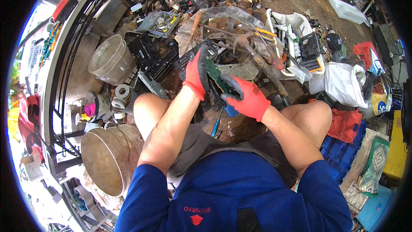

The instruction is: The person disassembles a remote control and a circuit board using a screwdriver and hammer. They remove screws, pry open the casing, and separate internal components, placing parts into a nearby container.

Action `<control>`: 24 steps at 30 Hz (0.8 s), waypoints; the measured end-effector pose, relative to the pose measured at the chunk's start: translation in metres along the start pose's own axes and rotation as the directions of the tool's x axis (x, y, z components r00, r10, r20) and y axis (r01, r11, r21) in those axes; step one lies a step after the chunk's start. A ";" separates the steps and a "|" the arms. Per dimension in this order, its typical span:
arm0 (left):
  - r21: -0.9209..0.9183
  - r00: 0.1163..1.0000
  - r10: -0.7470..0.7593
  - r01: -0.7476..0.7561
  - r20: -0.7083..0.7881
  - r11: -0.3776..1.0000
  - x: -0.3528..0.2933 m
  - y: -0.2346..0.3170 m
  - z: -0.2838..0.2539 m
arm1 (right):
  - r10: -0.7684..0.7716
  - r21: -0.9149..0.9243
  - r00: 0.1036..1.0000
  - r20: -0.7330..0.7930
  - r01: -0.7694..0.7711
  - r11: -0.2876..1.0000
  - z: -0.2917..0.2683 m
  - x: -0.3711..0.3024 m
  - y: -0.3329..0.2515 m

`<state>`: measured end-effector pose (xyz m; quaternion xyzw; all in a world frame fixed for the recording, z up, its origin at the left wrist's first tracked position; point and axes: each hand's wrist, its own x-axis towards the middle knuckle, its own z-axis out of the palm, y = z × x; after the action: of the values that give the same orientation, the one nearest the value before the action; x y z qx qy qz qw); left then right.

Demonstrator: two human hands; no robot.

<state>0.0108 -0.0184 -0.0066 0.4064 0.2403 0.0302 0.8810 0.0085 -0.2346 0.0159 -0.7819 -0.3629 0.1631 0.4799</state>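
Both my hands wear red gloves with dark palms. In front of my lap, my left hand (196, 75) is closed round the left side of a green circuit board (213, 74) in a dark casing. My right hand (248, 98) grips the lower right end of the same board, its thumb and fingers pinched at the edge. A black panel with small buttons (182, 62) shows beside my left hand; whether it joins the board I cannot tell. Below the hands lies a blue-handled screwdriver (217, 122). A hammer (259, 62) with a worn handle lies just beyond my right hand.
A white basket (269, 21) of scrap parts stands at the far right, near a white bag (343, 83). At left are a clear tub (110, 58), a dirty bucket (96, 161) and a metal frame (51, 86). A tray of small parts (159, 23) sits beyond, amid scattered debris.
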 end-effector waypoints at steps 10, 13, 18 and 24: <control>-0.142 0.931 -0.003 0.059 0.366 0.988 -0.014 0.038 0.013 | 0.184 0.878 0.936 0.299 -0.346 0.332 -0.043 0.010 0.017; -0.242 0.878 -0.048 0.183 0.477 0.953 -0.016 0.036 0.019 | 0.222 0.901 0.933 0.282 -0.337 0.274 -0.044 0.006 0.015; -0.217 0.879 0.066 0.044 0.473 0.975 -0.012 0.028 0.014 | 0.184 0.907 0.940 0.287 -0.329 0.264 -0.044 0.007 0.009; -0.088 0.877 0.127 -0.098 0.463 0.991 -0.011 0.022 0.015 | 0.163 0.890 0.937 0.309 -0.345 0.299 -0.045 0.009 -0.001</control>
<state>0.0107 -0.0175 0.0224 0.3877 -0.0039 -0.0100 0.9217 0.0413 -0.2568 0.0395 -0.3974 -0.1125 0.4763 0.7762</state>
